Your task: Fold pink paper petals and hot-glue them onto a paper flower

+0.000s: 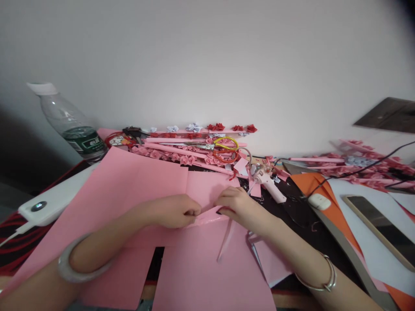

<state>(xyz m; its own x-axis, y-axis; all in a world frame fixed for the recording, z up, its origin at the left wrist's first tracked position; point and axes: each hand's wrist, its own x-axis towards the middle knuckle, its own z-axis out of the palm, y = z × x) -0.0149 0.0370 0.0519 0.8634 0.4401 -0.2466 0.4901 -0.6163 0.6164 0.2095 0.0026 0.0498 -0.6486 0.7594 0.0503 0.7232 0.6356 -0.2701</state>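
Note:
Sheets of pink paper [210,263] lie in front of me. My left hand [177,211] is closed, thumb and fingers pinched at the left end of a narrow folded pink paper edge [208,214]. At that edge's right end, the fingers of my right hand [238,206] are pressed together on the paper. A shiny streak runs along the fold between both hands. Below my right hand, a thin pale strip [225,244] slants down over the pink sheet. Beside my right forearm lies a small stack of pale pink paper [270,259].
Behind the sheets lie scissors [227,144], a glue gun [270,185] and pink sticks with paper flowers [194,127]. At left stand a water bottle [78,129] and a white power bank [55,198]. A phone [379,224] and a white case [319,201] rest at right.

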